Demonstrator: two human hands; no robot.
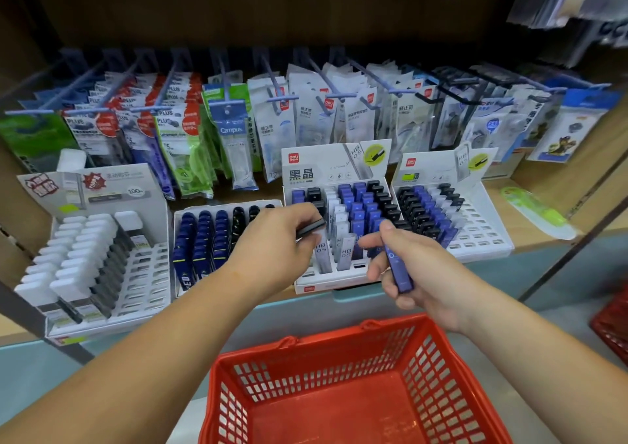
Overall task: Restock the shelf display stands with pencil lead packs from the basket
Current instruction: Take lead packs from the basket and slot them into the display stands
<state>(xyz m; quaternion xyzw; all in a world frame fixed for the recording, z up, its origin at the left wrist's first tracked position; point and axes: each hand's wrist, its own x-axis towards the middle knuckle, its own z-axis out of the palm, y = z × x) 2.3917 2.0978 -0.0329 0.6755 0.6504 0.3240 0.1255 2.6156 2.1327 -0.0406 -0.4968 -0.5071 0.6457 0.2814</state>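
Observation:
My left hand [278,243] pinches a black pencil lead pack [311,228] just over the left front of the middle display stand [336,282]. That stand holds rows of blue, black and clear packs. My right hand [411,273] grips a blue pack [397,267] in front of the same stand, the pack pointing down toward me. The red basket [356,338] sits below my hands; its visible bottom shows no packs.
Three more white stands line the shelf: one with white-capped packs [102,311] at the left, one with dark blue packs [204,239], and one at the right [482,243] with open slots. Hanging correction-tape packets [231,131] fill the back. A second red basket [611,328] sits at the right edge.

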